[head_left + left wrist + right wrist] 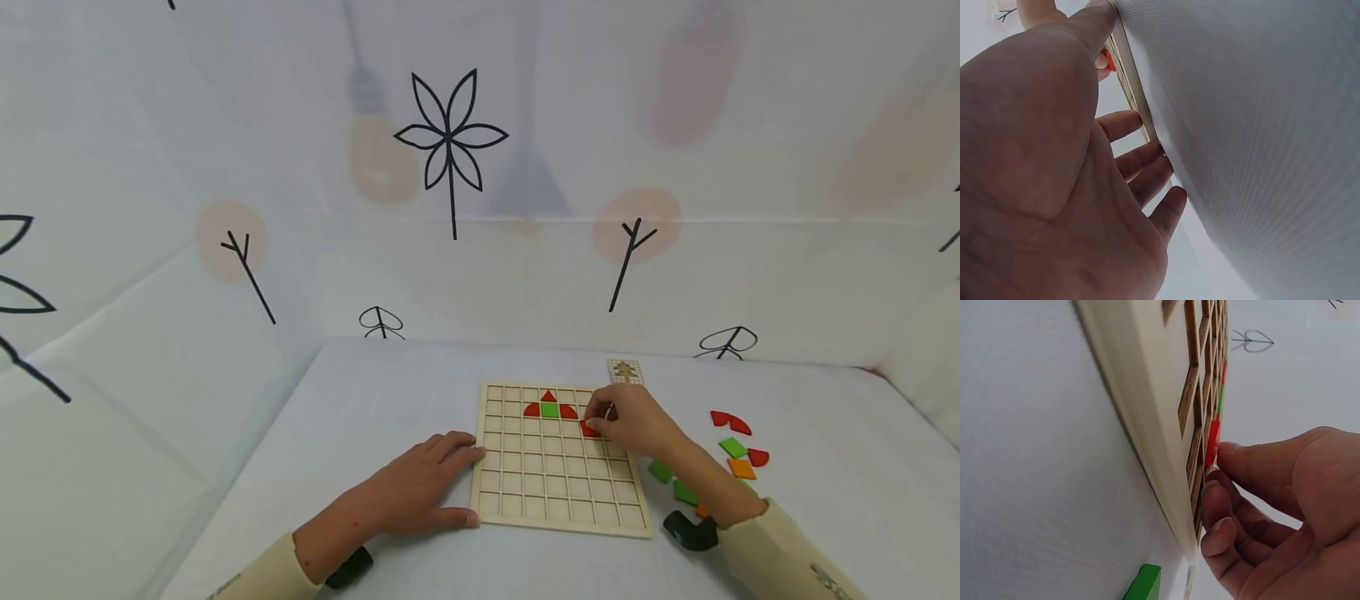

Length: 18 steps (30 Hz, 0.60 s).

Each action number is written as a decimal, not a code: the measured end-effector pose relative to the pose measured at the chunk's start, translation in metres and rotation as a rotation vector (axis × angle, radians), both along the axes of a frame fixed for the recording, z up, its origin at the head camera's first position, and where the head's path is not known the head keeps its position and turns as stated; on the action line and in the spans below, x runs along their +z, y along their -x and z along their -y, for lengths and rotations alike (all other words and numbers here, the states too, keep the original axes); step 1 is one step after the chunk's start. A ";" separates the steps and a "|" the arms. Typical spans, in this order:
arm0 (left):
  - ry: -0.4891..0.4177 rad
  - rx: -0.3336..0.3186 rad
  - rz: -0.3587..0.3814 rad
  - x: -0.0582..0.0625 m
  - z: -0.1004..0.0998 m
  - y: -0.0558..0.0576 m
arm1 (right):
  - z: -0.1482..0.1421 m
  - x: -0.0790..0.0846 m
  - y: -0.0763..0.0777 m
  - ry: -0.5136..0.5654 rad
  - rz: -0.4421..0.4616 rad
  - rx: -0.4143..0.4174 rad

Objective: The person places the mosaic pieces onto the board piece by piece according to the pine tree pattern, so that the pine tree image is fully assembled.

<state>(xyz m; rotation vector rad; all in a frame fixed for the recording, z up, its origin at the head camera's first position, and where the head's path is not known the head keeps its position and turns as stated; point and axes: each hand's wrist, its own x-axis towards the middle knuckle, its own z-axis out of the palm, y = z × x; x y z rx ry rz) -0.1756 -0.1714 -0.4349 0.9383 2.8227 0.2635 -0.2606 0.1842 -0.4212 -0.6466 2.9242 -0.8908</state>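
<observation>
Right hand pinches a red tile over the far right part of a wooden grid board.
The tile lies at the left of the thumb and fingertips, nearer and further right than a red quarter-circle; its long axis is hidden. The left hand, farther from it, touches the board's left edge, fingers extended.

My left forearm slants inward, my left grip resting back uppermost, 4 fingers reaching out, thumb spread well apart. My right forearm slants inward too; my right grip pinches, thumb opposing curled fingers.
</observation>
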 end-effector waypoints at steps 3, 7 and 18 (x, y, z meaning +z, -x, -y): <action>0.003 0.003 0.002 0.000 0.000 0.001 | 0.000 -0.001 0.000 0.000 0.002 0.004; 0.001 0.009 0.007 0.000 0.000 0.001 | 0.000 -0.001 0.000 0.005 0.001 0.006; -0.007 -0.004 -0.004 -0.001 0.000 0.001 | 0.004 -0.002 -0.004 0.029 -0.044 0.008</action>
